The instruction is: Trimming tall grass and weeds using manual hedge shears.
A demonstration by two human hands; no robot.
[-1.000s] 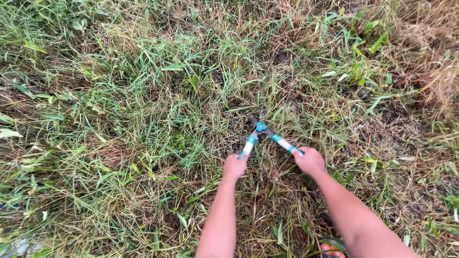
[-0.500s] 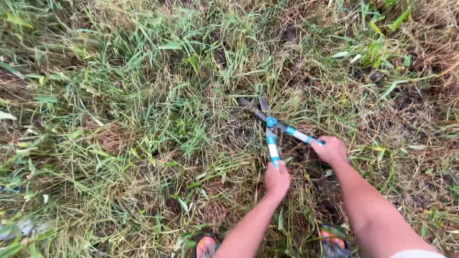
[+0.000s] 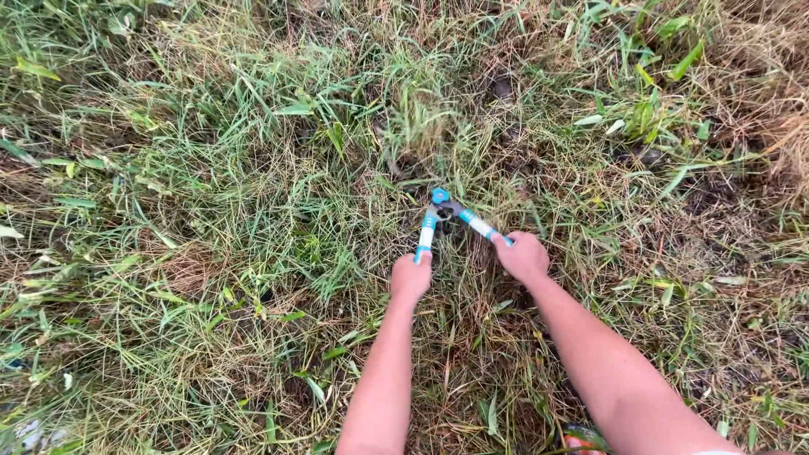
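Rough grass point(image 3: 211, 211) fills the whole view — green blades mixed with dry, straw-coloured stalks and patches of dark soil. Near the middle sit the garden shears point(image 3: 445, 217), with white handles banded in blue and a blue pivot bolt; the handles spread in a narrow V toward the person, and the blades are buried in the grass beyond the pivot, so how far they are parted cannot be told. The left hand point(image 3: 411, 278) is clenched around the end of the left handle, the right hand point(image 3: 522, 255) clenched around the end of the right one, both arms reaching in from the bottom edge. Broader green leaves point(image 3: 645, 114) stand well apart at the upper right — and a bit of orange footwear point(image 3: 581, 439) shows at the bottom edge beside the right arm.
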